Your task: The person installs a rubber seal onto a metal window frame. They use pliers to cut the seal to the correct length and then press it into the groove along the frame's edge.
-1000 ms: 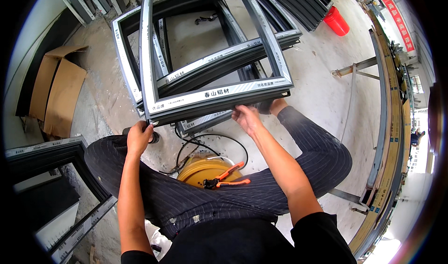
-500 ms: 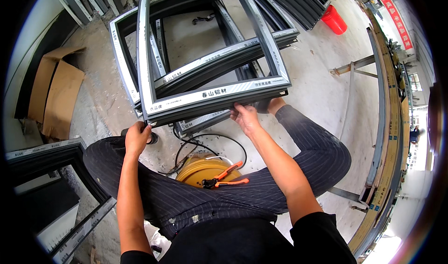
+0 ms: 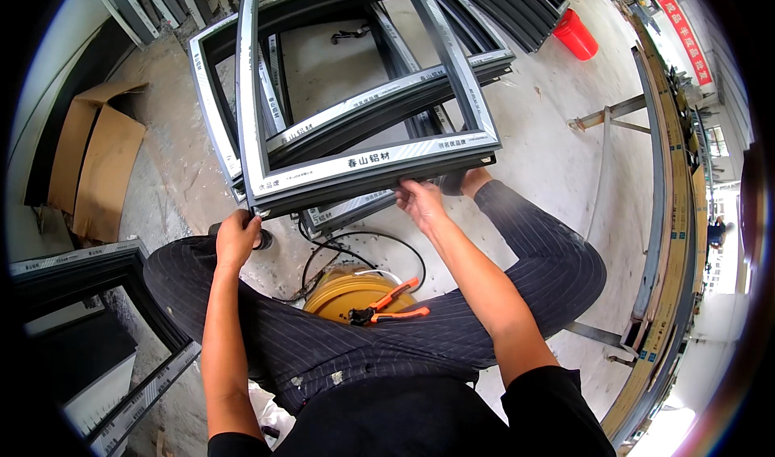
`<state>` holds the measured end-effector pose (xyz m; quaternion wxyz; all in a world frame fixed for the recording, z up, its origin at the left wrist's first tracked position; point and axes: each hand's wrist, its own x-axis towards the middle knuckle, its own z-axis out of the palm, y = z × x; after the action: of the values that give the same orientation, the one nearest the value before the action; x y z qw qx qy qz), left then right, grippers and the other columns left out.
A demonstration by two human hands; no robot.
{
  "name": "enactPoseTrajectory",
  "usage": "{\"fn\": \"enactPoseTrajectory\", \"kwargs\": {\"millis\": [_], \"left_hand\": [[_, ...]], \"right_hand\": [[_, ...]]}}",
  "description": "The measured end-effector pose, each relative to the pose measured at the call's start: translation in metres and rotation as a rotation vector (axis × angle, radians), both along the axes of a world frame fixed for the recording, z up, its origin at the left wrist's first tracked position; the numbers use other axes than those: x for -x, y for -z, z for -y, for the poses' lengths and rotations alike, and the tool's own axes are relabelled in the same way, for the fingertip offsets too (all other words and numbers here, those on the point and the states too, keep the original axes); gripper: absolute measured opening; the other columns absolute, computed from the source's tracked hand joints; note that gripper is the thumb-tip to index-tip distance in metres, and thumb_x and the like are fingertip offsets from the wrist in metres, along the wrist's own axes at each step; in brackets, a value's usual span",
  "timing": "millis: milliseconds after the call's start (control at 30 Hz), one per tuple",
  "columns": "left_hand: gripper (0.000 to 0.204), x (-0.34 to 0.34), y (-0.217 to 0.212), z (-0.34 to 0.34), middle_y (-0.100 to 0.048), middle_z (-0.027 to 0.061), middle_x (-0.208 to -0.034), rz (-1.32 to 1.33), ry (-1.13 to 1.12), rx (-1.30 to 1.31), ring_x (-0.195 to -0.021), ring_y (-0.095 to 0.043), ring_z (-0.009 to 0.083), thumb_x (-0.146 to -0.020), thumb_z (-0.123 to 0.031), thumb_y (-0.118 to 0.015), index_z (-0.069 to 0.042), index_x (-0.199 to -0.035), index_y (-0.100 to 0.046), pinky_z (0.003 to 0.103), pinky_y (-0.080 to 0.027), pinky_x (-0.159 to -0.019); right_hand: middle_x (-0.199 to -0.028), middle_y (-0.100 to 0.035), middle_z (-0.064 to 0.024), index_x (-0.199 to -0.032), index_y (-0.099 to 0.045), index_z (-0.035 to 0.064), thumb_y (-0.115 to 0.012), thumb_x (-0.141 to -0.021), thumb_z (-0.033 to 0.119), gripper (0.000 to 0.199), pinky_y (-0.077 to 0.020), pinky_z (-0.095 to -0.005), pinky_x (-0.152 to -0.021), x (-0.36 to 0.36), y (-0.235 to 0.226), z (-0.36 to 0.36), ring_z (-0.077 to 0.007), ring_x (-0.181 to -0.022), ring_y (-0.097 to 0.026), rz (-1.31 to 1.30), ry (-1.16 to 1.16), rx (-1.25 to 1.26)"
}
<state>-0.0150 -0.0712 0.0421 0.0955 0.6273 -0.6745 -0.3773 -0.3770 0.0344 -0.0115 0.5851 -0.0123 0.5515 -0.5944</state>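
A dark window frame (image 3: 374,159) with white protective film lies tilted across other frames in front of me. My left hand (image 3: 236,239) is closed at its near left corner, thumb and fingers pinched together there. Along the near edge, right of the middle, my right hand (image 3: 424,204) grips the black underside with its fingertips, which are partly hidden by the edge. Whether either hand also pinches a thin strip, I cannot tell. Beneath lies a second window frame (image 3: 367,102). Between my legs, orange-handled pliers (image 3: 389,305) rest on a yellow bucket (image 3: 327,294).
A black cable (image 3: 420,251) loops on the floor behind the bucket. Another frame (image 3: 149,392) stands at lower left, near an open cardboard box (image 3: 101,162). A red bucket (image 3: 575,35) sits at far right, and a long rack (image 3: 674,239) of profiles runs along the right.
My right hand has shifted very slightly left along the near edge. The left hand and the window frame hold almost the same place.
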Motion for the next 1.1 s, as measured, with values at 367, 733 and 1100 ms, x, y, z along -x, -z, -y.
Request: {"fn": "enactPoseTrajectory", "kwargs": {"millis": [367, 733, 1100], "left_hand": [[0.028, -0.006, 0.013, 0.0, -0.063, 0.016, -0.07, -0.003, -0.001, 0.041, -0.065, -0.063, 0.0263, -0.084, -0.024, -0.062, 0.004, -0.088, -0.062, 0.035, -0.047, -0.063], [0.027, 0.0, 0.009, 0.002, -0.064, 0.0146, -0.069, 0.01, 0.017, 0.036, -0.063, -0.063, 0.024, -0.084, -0.023, -0.062, 0.004, -0.088, -0.062, 0.035, -0.047, -0.061], [0.023, -0.005, 0.019, 0.0, -0.063, 0.009, -0.067, -0.202, -0.025, -0.032, -0.059, -0.059, 0.0135, -0.088, -0.016, -0.06, 0.006, -0.085, -0.062, 0.028, -0.046, -0.056]], "right_hand": [[-0.08, -0.064, -0.0055, -0.092, -0.059, 0.0035, -0.068, -0.085, 0.017, 0.018, -0.0503, -0.0244, -0.057, -0.025, -0.003, 0.003, -0.0118, -0.067, -0.06, -0.074, -0.026, 0.004], [-0.077, -0.064, -0.003, -0.087, -0.06, 0.0041, -0.07, -0.084, 0.026, 0.024, -0.0488, -0.0211, -0.053, -0.033, -0.004, 0.006, -0.0081, -0.063, -0.059, -0.128, -0.141, -0.053], [-0.076, -0.063, -0.0012, -0.085, -0.062, 0.0052, -0.076, -0.079, 0.029, 0.028, -0.0471, -0.0196, -0.053, -0.036, -0.002, 0.007, -0.0072, -0.061, -0.057, -0.175, -0.203, -0.053]]}}
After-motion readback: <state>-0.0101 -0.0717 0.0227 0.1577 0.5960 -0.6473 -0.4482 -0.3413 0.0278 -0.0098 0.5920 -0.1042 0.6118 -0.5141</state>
